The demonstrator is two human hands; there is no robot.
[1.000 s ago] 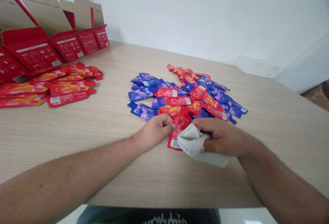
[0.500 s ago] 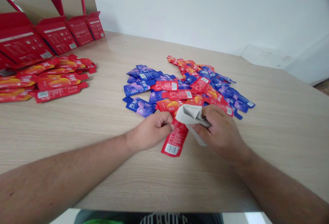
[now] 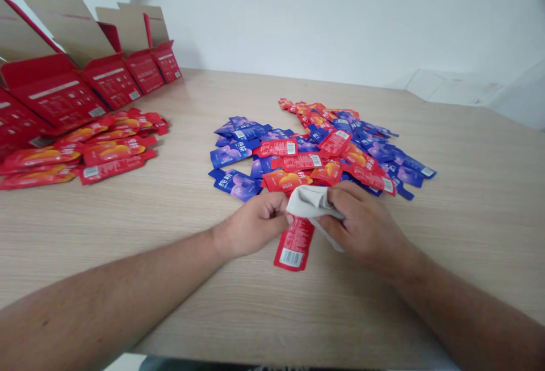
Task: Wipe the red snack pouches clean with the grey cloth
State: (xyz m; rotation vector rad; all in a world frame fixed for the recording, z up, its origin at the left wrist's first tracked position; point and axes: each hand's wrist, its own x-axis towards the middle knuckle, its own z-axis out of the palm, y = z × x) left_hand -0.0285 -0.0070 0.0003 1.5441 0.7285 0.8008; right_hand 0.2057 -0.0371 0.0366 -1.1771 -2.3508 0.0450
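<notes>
Both hands are working close together near the middle of the worktop's [image 3: 460, 257] front edge, just in front of a loose heap of blue and red sachets [image 3: 323, 147]. The left hand [image 3: 255, 226] is nearly closed, its fingers curled in and pinched on the upper end of a single red sachet [image 3: 294, 243], though the cloth partly hides that grip. The sachet's barcoded lower end points toward the person, clear of the heap. The right hand [image 3: 361, 226] is closed too, but less tightly, with its fingers wrapped over a bunched grey-white cloth [image 3: 310, 203] folded across the top of the sachet. The two hands seem to oppose each other – the left appears to steady the sachet so it won't slide while the right presses the cloth onto it.

The heap looks casually spread, with blue and red sachets overlapping. Over toward the worktop's left edge, red sachets lie in a looser, more orderly group [image 3: 87, 152], lined up just in front of open red cartons [image 3: 55, 90] standing in a row near the back left corner – their raised cardboard flaps [image 3: 68, 25] leave the openings exposed, ready to hand
</notes>
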